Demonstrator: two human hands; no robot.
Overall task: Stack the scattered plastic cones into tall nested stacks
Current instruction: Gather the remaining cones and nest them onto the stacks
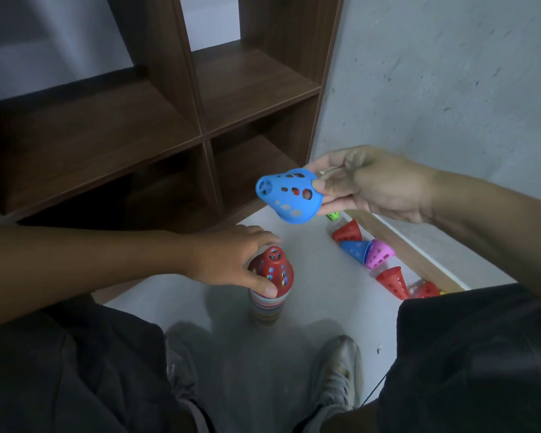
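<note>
A tall nested stack of coloured cones (266, 307) stands on the pale floor between my feet, topped by a red perforated cone (277, 271). My left hand (231, 260) grips the top of this stack, thumb in front and fingers behind. My right hand (366, 185) pinches the rim of a blue perforated cone (289, 195), held on its side in the air above and right of the stack, tip pointing left. Loose cones lie along the wall at right: a red cone (347, 231), a blue cone (355, 250), a pink cone (380, 253), another red cone (392, 282).
A dark wooden cube shelf (200, 120) stands behind the stack, its compartments bare. A grey wall (450, 89) with a skirting board runs along the right. My two shoes (334, 376) stand just below the stack. A green cone (333, 216) peeks out under my right hand.
</note>
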